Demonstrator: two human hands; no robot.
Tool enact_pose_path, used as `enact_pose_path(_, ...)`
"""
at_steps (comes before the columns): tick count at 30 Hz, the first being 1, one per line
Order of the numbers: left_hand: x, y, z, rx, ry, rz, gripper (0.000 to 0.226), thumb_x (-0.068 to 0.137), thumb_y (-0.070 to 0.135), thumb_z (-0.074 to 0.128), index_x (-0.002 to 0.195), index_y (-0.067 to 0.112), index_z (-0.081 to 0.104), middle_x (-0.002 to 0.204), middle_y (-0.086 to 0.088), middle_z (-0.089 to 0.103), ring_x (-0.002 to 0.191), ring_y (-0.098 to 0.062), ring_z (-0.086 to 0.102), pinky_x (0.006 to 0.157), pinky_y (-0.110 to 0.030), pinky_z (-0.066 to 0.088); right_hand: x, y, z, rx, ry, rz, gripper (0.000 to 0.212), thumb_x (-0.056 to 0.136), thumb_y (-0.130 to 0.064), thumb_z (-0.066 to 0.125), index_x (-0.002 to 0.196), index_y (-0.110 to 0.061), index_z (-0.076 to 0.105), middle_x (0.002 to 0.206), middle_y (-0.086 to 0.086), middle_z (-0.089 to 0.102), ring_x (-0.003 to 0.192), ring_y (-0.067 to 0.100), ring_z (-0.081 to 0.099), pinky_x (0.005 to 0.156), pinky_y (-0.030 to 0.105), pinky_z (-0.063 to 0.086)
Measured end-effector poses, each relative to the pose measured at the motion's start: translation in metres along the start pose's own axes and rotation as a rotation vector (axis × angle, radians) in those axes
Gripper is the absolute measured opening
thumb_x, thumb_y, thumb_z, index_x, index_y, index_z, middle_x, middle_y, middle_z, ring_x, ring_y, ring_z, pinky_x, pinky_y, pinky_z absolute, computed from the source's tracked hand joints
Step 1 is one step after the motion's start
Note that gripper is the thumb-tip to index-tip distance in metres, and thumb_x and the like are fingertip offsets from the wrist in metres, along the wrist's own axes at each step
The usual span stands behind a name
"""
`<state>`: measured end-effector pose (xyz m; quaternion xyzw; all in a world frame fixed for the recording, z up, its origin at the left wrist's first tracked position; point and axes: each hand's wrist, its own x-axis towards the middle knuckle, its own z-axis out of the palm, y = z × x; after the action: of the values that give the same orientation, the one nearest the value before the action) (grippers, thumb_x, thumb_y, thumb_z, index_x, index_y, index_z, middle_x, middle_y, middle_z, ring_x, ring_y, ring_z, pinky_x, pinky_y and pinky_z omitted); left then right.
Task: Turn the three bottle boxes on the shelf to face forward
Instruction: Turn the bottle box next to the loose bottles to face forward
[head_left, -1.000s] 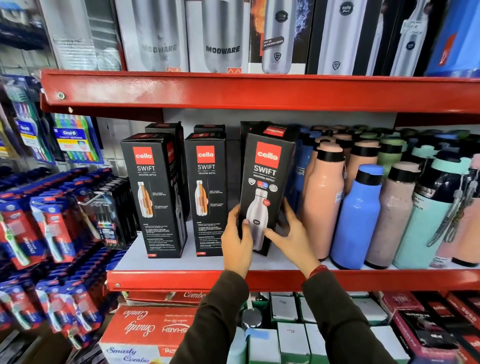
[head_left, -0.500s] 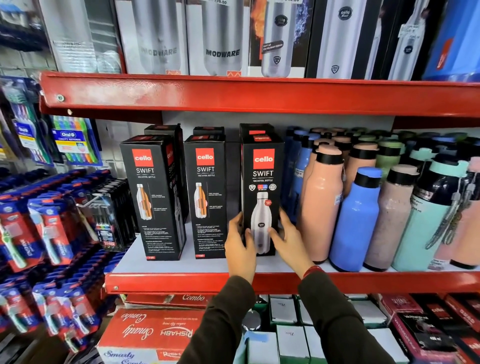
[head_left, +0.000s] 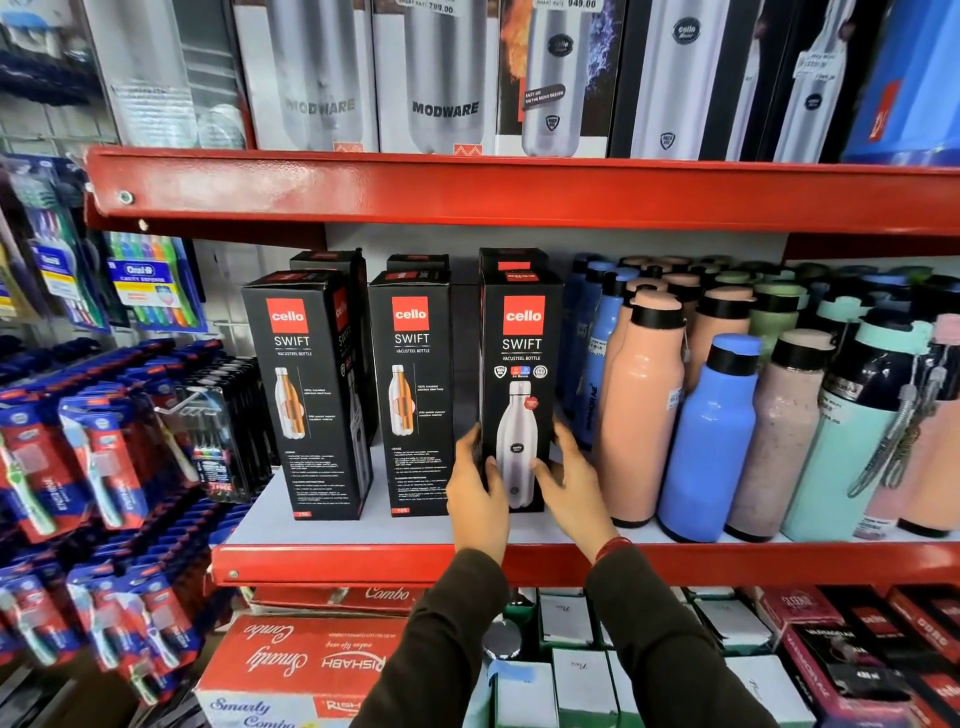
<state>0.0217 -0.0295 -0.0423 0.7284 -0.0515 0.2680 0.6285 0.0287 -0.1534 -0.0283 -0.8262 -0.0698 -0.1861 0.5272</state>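
Observation:
Three tall black Cello Swift bottle boxes stand in a row on the red-edged shelf (head_left: 363, 564). The left box (head_left: 306, 395) is turned slightly, showing its front and right side. The middle box (head_left: 413, 395) shows a face with a small orange bottle cutaway. The right box (head_left: 521, 364) stands upright with its large silver bottle picture facing me. My left hand (head_left: 475, 493) grips its lower left edge and my right hand (head_left: 574, 483) grips its lower right edge. More black boxes stand behind the row.
Several loose bottles, peach (head_left: 641, 410), blue (head_left: 709, 441) and mint (head_left: 841, 441), crowd the shelf right of the boxes. Toothbrush packs (head_left: 78, 467) hang at left. Modware boxes (head_left: 441, 78) fill the shelf above, cartons (head_left: 291, 665) sit below.
The right box was tilted and lifted with its corner toward me; both hands have set it upright on the shelf, front face square to me.

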Motion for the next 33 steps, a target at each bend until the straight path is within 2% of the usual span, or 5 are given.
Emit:
enact_pose_path(7,-0.001,-0.004,-0.004,0.097,-0.05,0.044,0.05,0.102,0.014,0.046,0.15,0.018,0.035,0.15,-0.002,0.049,0.139,-0.016,0.047,0.114,-0.028,0.038,-0.006,-0.002,0.005,0.046,0.225,0.012,0.049,0.083,-0.005,0.07,0.129,-0.016,0.055,0.124,0.002,0.064,0.111,0.013,0.059,0.082,0.002,0.042)
enact_pose_path(16,-0.017,0.018,-0.04,0.102,0.041,0.314,0.041,0.101,0.011,0.049,0.14,0.023,0.048,0.135,0.008,0.053,0.129,-0.01,0.05,0.11,-0.032,0.043,-0.033,-0.028,0.017,0.036,0.478,-0.177,0.026,0.082,-0.008,0.071,0.103,-0.022,0.062,0.102,-0.001,0.057,0.089,-0.002,0.052,0.076,0.002,0.04)
enact_pose_path(24,0.016,0.014,-0.083,0.175,0.24,0.229,0.052,0.1,0.008,0.046,0.15,0.016,0.034,0.147,-0.004,0.038,0.138,-0.013,0.035,0.115,-0.023,0.025,-0.034,-0.062,0.06,0.114,0.059,-0.165,0.039,0.096,-0.014,0.054,0.135,-0.02,0.052,0.128,-0.004,0.055,0.108,0.0,0.057,0.083,0.006,0.045)
enact_pose_path(29,0.036,0.0,-0.104,0.179,0.102,0.068,0.048,0.103,0.009,0.042,0.15,0.008,0.036,0.15,-0.014,0.043,0.143,-0.026,0.04,0.114,-0.025,0.028,-0.025,-0.072,0.084,0.04,-0.117,-0.014,0.052,0.101,-0.018,0.042,0.151,-0.016,0.026,0.155,0.005,0.036,0.143,0.019,0.035,0.118,0.032,0.028)
enact_pose_path(33,0.043,-0.005,-0.113,0.141,-0.056,-0.079,0.044,0.105,0.013,0.04,0.149,0.009,0.04,0.147,-0.013,0.052,0.137,-0.026,0.049,0.1,-0.018,0.033,-0.022,-0.081,0.089,0.035,-0.133,0.039,0.053,0.099,-0.003,0.035,0.15,-0.013,0.024,0.149,0.007,0.04,0.135,0.015,0.039,0.103,0.016,0.026)
